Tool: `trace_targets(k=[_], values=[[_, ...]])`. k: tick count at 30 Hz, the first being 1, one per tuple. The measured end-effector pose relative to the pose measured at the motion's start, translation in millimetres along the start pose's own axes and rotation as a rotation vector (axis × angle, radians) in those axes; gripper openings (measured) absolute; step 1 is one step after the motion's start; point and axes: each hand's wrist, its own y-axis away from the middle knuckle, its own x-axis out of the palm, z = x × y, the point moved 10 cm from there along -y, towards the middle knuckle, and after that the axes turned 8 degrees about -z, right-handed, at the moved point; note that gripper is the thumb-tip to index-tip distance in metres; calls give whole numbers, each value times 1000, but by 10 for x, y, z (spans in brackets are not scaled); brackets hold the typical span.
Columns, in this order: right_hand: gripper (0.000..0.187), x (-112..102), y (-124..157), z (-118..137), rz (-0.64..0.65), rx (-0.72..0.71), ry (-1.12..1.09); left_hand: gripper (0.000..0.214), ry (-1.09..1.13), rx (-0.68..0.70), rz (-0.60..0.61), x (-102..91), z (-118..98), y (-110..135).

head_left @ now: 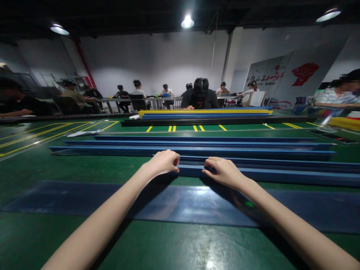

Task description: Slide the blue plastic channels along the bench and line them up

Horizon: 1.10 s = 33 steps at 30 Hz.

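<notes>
A long blue plastic channel strip [281, 176] lies crosswise on the green table, running out past the right edge of the view. My left hand [165, 162] has its thumb and curled fingers on the strip's left end, pinching its near wall. A short way to the right, my right hand [221, 170] grips the same strip, thumb in front and fingers over the top. Between the two hands a piece of the channel shows bare. Closer to me, a flat, shiny, see-through bluish strip [180, 206] lies under both forearms.
Several more blue channel strips [112, 150] lie parallel just beyond. Farther back are a black strip [253, 120] and a stack with a yellow strip [205, 112]. A person [200, 95] leans over the table opposite. A phone-like dark slab [334, 137] lies at right.
</notes>
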Motion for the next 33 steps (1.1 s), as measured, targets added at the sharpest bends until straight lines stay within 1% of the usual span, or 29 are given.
trace_targets(k=[8, 11, 15, 19, 22, 29, 33], values=[[19, 33, -124, 114, 31, -11, 33, 13, 125, 42, 5, 66, 1, -41], [19, 45, -182, 158, 42, -13, 40, 12, 141, 56, -1, 70, -2, -50], [18, 97, -226, 235, 61, -25, 50, 13, 138, 43, 6, 62, 5, -48], [11, 126, -199, 308, 40, -64, 73, 15, 147, 34, 34, 78, 10, -33], [7, 131, -171, 316, 24, -84, 97, 15, 150, 34, 35, 87, 15, -25], [8, 124, -183, 339, 11, -136, 114, 16, 89, 57, 11, 54, -11, -15], [9, 129, -183, 334, 18, -136, 114, 8, 55, 55, 4, 29, -40, 15]])
